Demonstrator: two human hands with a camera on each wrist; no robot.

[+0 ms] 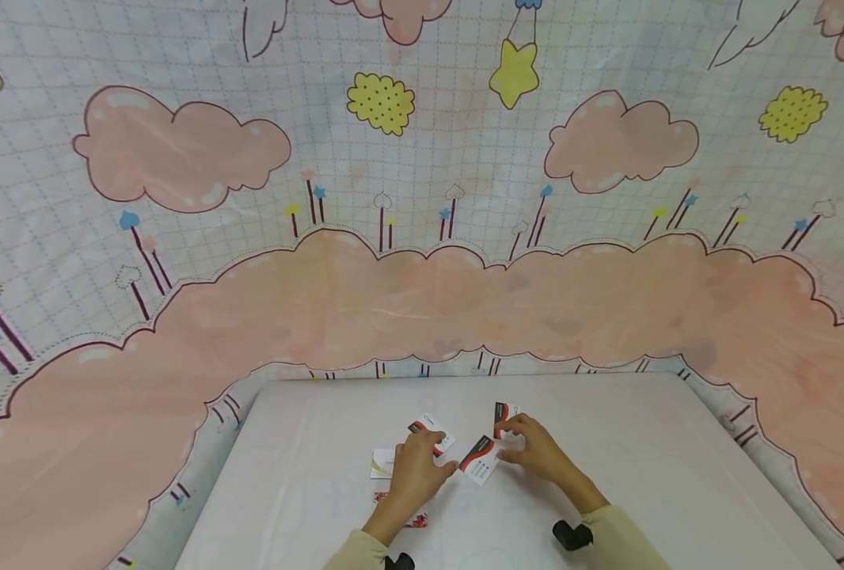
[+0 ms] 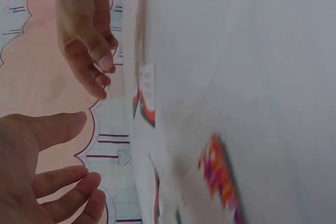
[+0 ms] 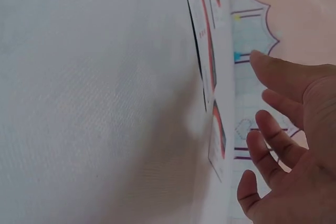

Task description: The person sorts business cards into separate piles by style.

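Note:
Three white business cards with a black and red wave lie on the table. The middle card [image 1: 480,462] is tilted between the two hands. Over the left card [image 1: 424,423] hovers the left hand [image 1: 415,471], which hides part of it. The right hand [image 1: 536,451] is close beside the middle card and overlaps the far right card [image 1: 503,410]. In the left wrist view the left hand [image 2: 47,169] has parted, slightly bent fingers with nothing between them. The right hand [image 3: 294,140] likewise shows loose, spread fingers and holds nothing in the right wrist view.
A white card with a gold curve [image 1: 382,465] and a colourful red-patterned card [image 1: 416,521] lie left of the left hand, partly hidden by the arm. The white table [image 1: 308,443] ends at a cloud-patterned cloth [image 1: 422,309] behind it.

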